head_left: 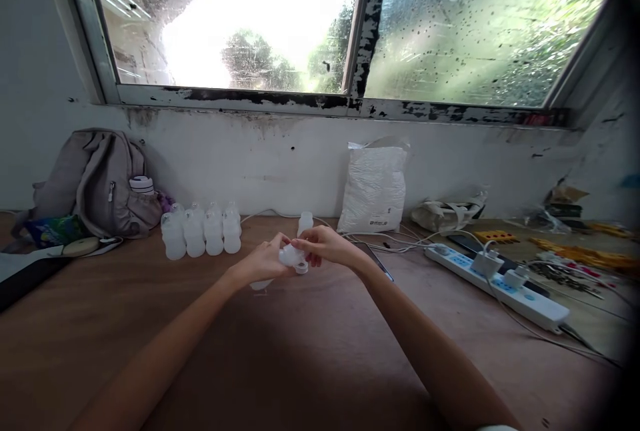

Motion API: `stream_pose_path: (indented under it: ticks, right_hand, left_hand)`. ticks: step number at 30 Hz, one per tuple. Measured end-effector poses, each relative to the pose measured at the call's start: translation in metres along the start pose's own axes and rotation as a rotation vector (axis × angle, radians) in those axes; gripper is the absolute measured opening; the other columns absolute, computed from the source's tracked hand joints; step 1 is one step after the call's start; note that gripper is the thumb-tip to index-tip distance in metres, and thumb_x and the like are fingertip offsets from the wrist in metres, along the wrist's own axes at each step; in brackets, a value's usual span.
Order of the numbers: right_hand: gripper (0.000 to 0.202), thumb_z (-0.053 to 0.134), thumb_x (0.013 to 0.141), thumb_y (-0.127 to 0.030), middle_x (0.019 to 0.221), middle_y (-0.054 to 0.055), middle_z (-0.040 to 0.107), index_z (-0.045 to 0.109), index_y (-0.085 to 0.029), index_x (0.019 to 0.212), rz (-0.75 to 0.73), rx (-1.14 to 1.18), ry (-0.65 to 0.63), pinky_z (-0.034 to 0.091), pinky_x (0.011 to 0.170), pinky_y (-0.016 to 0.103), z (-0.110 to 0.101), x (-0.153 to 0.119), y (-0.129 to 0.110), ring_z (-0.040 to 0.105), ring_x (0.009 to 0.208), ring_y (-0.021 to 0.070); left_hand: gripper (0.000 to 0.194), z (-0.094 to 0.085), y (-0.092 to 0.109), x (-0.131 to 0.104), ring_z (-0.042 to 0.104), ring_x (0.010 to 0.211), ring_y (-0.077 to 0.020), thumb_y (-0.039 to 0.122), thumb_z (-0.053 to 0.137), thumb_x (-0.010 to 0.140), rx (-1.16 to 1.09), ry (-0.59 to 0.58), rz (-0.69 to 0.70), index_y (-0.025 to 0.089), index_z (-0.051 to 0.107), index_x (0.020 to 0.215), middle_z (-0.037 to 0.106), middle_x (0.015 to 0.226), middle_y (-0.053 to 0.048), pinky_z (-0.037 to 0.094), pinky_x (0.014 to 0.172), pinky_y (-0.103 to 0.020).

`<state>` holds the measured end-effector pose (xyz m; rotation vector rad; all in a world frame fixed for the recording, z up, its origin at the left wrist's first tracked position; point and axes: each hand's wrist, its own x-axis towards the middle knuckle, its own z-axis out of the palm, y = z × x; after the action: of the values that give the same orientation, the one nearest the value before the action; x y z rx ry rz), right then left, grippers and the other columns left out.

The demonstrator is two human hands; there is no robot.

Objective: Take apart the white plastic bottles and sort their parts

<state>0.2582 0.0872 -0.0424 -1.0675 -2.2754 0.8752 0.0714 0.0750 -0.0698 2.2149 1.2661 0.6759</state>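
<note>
Near the middle of the brown table (310, 344), my left hand (263, 261) is closed on a small translucent white bottle part. My right hand (327, 245) pinches the same bottle part (290, 255) from the other side. A small white ring (301, 267) shows just below the fingers. Under my left hand, a white piece (261, 284) is partly hidden on the table. Behind my right hand stands a white bottle (305, 221). To the left, several white bottles (214, 231) with clear domed tops stand in rows.
A grey backpack (95, 181) leans on the wall at left. A white plastic package (376, 187) stands behind. A phone (380, 263), cables and a white power strip (500, 284) lie at right, with a pouch (445, 214) and yellow items (585, 253) farther back.
</note>
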Motion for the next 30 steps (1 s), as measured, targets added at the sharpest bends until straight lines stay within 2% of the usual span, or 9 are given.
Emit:
stream_pose_path:
  ticks: [3, 5, 10, 12, 15, 17, 20, 27, 30]
  right_hand:
    - [0.035, 0.06, 0.071, -0.04, 0.093, 0.006, 0.061, 0.059, -0.016, 0.096, -0.198, 0.032, 0.021, 0.048, 0.066, 0.023, -0.002, 0.001, -0.001, 0.059, 0.081, 0.0167]
    - [0.036, 0.059, 0.073, -0.039, 0.106, 0.007, 0.056, 0.056, -0.018, 0.102, -0.193, 0.074, 0.015, 0.049, 0.069, 0.024, -0.001, 0.001, -0.001, 0.057, 0.089, 0.018]
    - [0.039, 0.045, 0.08, -0.046, 0.078, 0.007, 0.061, 0.053, -0.013, 0.099, 0.038, 0.154, -0.061, 0.05, 0.046, 0.025, 0.003, 0.004, 0.004, 0.061, 0.058, 0.015]
    - [0.035, 0.054, 0.076, -0.041, 0.085, 0.006, 0.061, 0.054, -0.016, 0.101, -0.065, 0.165, -0.069, 0.051, 0.055, 0.025, 0.003, 0.004, 0.006, 0.061, 0.069, 0.0158]
    - [0.039, 0.061, 0.071, -0.038, 0.105, 0.006, 0.056, 0.054, -0.021, 0.105, -0.139, 0.141, 0.07, 0.051, 0.064, 0.024, 0.004, 0.006, 0.006, 0.058, 0.087, 0.0174]
    - [0.04, 0.055, 0.074, -0.045, 0.099, 0.007, 0.058, 0.054, -0.02, 0.104, -0.038, 0.137, 0.129, 0.052, 0.052, 0.023, 0.006, 0.007, 0.007, 0.061, 0.075, 0.0167]
    - [0.043, 0.047, 0.076, -0.051, 0.072, 0.006, 0.06, 0.058, -0.013, 0.091, 0.077, 0.181, 0.034, 0.047, 0.037, 0.021, 0.01, 0.01, 0.009, 0.059, 0.051, 0.0134]
    - [0.036, 0.06, 0.072, -0.035, 0.08, 0.003, 0.059, 0.057, -0.014, 0.1, -0.089, 0.299, -0.041, 0.049, 0.053, 0.021, 0.004, 0.007, 0.008, 0.058, 0.061, 0.011]
    - [0.035, 0.064, 0.069, -0.028, 0.084, 0.003, 0.06, 0.058, -0.016, 0.1, -0.131, 0.308, -0.038, 0.049, 0.061, 0.022, -0.002, 0.004, 0.006, 0.057, 0.072, 0.0124]
  left_hand:
    - [0.053, -0.002, -0.009, 0.005, 0.057, 0.081, -0.0222, 0.041, 0.064, 0.056, -0.078, -0.024, -0.069, 0.018, 0.048, 0.1, 0.06, 0.094, -0.006, 0.04, 0.057, -0.024]
    - [0.052, -0.002, -0.014, 0.008, 0.057, 0.081, -0.022, 0.042, 0.064, 0.056, -0.099, -0.022, -0.093, 0.018, 0.048, 0.099, 0.06, 0.094, -0.006, 0.04, 0.057, -0.024]
    - [0.045, -0.001, -0.016, 0.009, 0.057, 0.074, -0.021, 0.042, 0.064, 0.054, -0.062, -0.041, -0.07, 0.017, 0.054, 0.091, 0.061, 0.084, -0.004, 0.038, 0.054, -0.024]
    - [0.038, -0.002, -0.014, 0.008, 0.057, 0.07, -0.0196, 0.041, 0.063, 0.056, -0.069, -0.069, -0.052, 0.017, 0.057, 0.085, 0.061, 0.079, -0.002, 0.038, 0.054, -0.023]
    - [0.03, -0.003, -0.011, 0.007, 0.057, 0.067, -0.018, 0.038, 0.061, 0.058, -0.073, -0.088, -0.035, 0.017, 0.06, 0.079, 0.061, 0.072, 0.0, 0.037, 0.054, -0.022]
    - [0.03, -0.003, -0.009, 0.006, 0.056, 0.065, -0.0178, 0.039, 0.061, 0.057, -0.058, -0.078, -0.027, 0.017, 0.061, 0.078, 0.06, 0.07, 0.0, 0.036, 0.052, -0.022]
    - [0.03, -0.001, -0.008, 0.005, 0.056, 0.065, -0.018, 0.04, 0.061, 0.057, -0.052, -0.058, 0.002, 0.018, 0.062, 0.078, 0.061, 0.07, 0.0, 0.035, 0.052, -0.022]
    - [0.034, -0.004, -0.009, 0.005, 0.057, 0.069, -0.0189, 0.042, 0.063, 0.057, -0.102, -0.07, -0.005, 0.018, 0.062, 0.081, 0.062, 0.075, -0.001, 0.037, 0.054, -0.022]
    - [0.036, -0.007, -0.009, 0.003, 0.058, 0.067, -0.0186, 0.042, 0.063, 0.058, -0.208, -0.179, -0.071, 0.018, 0.062, 0.085, 0.062, 0.075, -0.001, 0.039, 0.053, -0.023]
